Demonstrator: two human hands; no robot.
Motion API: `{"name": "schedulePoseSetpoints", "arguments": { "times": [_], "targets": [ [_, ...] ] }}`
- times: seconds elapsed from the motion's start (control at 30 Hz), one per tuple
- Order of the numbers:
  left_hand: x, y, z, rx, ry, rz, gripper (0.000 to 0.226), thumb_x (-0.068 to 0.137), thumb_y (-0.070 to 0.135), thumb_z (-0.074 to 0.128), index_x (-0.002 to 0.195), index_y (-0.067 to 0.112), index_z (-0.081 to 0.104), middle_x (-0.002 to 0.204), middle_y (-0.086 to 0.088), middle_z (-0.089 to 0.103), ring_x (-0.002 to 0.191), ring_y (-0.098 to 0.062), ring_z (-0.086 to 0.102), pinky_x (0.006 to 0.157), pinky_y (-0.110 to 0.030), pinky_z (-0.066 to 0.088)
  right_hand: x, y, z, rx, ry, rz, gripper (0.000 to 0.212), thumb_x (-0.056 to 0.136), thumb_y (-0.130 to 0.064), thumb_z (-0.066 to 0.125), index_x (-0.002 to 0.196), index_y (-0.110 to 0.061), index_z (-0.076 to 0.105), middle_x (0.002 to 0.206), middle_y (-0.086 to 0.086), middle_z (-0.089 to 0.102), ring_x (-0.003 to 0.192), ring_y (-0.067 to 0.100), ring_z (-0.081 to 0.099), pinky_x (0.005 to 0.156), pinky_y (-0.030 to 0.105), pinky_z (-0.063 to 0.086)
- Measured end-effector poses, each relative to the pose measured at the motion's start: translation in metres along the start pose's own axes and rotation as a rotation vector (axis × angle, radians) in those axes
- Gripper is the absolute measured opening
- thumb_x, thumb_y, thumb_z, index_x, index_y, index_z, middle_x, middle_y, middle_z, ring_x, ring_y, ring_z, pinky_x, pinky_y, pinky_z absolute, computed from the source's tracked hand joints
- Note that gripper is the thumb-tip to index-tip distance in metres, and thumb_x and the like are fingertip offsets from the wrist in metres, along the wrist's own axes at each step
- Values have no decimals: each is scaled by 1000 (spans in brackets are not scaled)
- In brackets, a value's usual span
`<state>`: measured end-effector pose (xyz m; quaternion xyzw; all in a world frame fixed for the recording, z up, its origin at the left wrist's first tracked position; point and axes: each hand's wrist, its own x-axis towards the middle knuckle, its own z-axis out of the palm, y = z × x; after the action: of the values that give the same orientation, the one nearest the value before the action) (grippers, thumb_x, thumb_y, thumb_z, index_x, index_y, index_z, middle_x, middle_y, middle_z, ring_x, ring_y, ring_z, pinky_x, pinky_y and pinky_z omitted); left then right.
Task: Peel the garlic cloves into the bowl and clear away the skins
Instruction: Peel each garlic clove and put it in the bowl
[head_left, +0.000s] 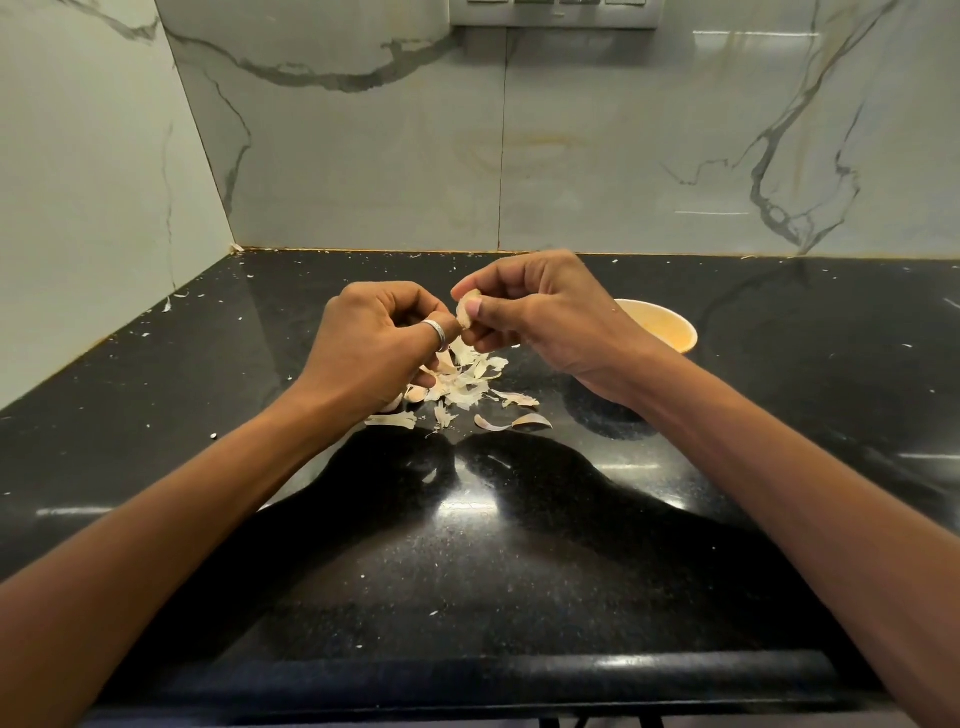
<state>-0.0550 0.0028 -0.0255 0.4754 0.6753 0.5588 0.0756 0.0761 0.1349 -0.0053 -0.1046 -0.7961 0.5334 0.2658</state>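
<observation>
Presently on the bench (467, 545), black polished stone flecked with small flakes:

1. garlic clove (464, 314): held in the air above the bench, between both hands. The right hand (540, 317) has its grip pinched on the clove's upper end, thumb against forefinger. The left hand (384, 338) has its grip curled with the fingertips closed on the lower end. Whether they hold flesh or only loosened skin cannot be told. A ring (435, 332) sits on a left finger.

2. skins (467, 379): a loose papery heap on the bench at 6 o'clock from the clove, with strays trailing towards 4 o'clock.

3. loose pieces (530, 422): one curved piece lies at the 5 o'clock edge of the heap, and another lies near the left palm. They look like cloves awaiting peeling, though that is a judgement.

4. bowl (670, 332): pale, at 3 o'clock from the right hand and partly hidden behind the wrist. Its contents are not visible.

Hazards noted:
- The pinch is narrow, so a hard tug on the skin could squirt the clove out onto the bench or into the heap.
- Skin may cling to the fingers and ride into the bowl when the clove is dropped.
- The skins are light, and a quick sweep of the forearm could scatter them towards the bench edge at 6 o'clock.
- The right wrist passes close to the bowl and could nudge it on the slick stone.
</observation>
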Motion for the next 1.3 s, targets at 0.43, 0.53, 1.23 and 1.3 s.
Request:
{"name": "schedulePoseSetpoints", "arguments": {
  "times": [0.43, 0.53, 1.23, 1.3],
  "targets": [
    [0, 0, -2, 5, -1, 55, 5, 91, 15, 73, 94, 13, 76, 78, -8, 72, 59, -12, 65, 54, -32, 59, 0, -3, -2, 61, 42, 8, 15, 97, 2, 64, 111, 2, 69, 91, 18, 71, 77, 19, 70, 71, 25, 60],
    [-1, 0, -1, 40, 16, 91, 7, 89, 22, 76, 91, 16, 76, 73, -4, 72, 57, -11, 66, 52, -29, 59, 0, -1, 0, 26, 39, -20, 15, 96, 0, 66, 110, 1, 70, 94, 19, 73, 79, 20, 71, 74, 27, 60],
    [8, -6, -11, 36, 198, 30, 14, 93, 17, 66, 82, 10, 71, 73, -8, 68, 56, -11, 64, 50, -25, 55, -3, -6, 0, 144, -43, 59, 24, 98, 4, 61, 121, 6, 66, 103, 19, 67, 88, 26, 68, 82, 29, 61],
    [8, -6, -11, 36, 202, 34, 20, 96, 21, 66, 81, 8, 71, 71, -8, 68, 55, -10, 63, 50, -24, 54, -3, -7, -1, 150, -43, 59, 24, 98, 4, 61, 122, 7, 65, 104, 20, 66, 90, 27, 68, 83, 29, 62]
  ]
}}
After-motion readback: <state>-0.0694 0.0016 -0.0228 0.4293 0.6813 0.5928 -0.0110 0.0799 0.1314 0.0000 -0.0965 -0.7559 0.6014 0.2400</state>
